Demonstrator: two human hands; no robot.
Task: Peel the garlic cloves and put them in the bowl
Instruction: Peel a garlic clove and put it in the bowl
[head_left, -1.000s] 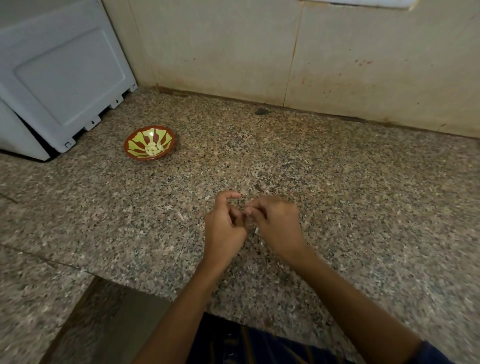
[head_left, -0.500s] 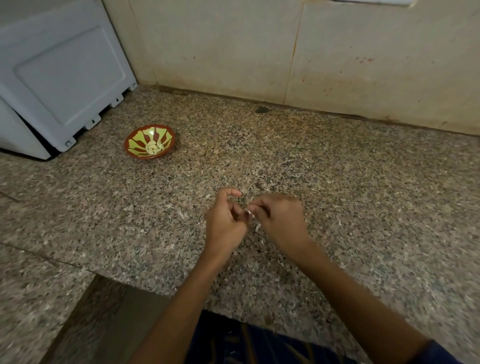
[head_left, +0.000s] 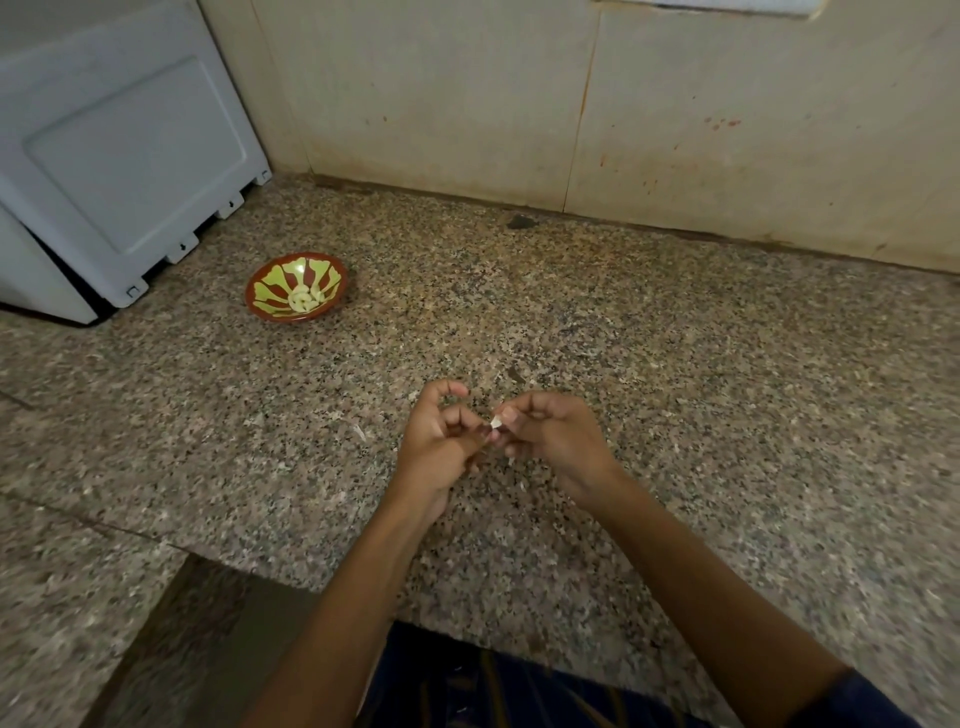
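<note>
- You're mid-peel on one garlic clove (head_left: 496, 423), held just above the granite counter (head_left: 675, 389) right between your two hands. My guess is you're working off the last bits of skin.
- For this step I'd pin the clove firm with one hand and let the other do the stripping. It's a tiny thing, so pull the skin away from the tip rather than scraping along it, or it'll squirt out of your fingers.
- Your right hand (head_left: 556, 441) is closed up, thumb and forefinger pinching the pale tip of the clove, other fingers curled under.
- Your left hand (head_left: 441, 441) is curled too, with its fingertips meeting the clove from the other side. The forefinger arches up and away. Looks like it's pinching the clove or a strip of skin, but it's too small for me to say which.
- The bowl (head_left: 270, 306) sits well off to your left, near the white appliance (head_left: 119, 156), with a little heap of peeled cloves (head_left: 305, 299) in it already. So you'll have a fair reach over once this one's clean.
- There's a scrap of skin (head_left: 359, 432) on the counter near your left hand; I'd ignore it for now.
</note>
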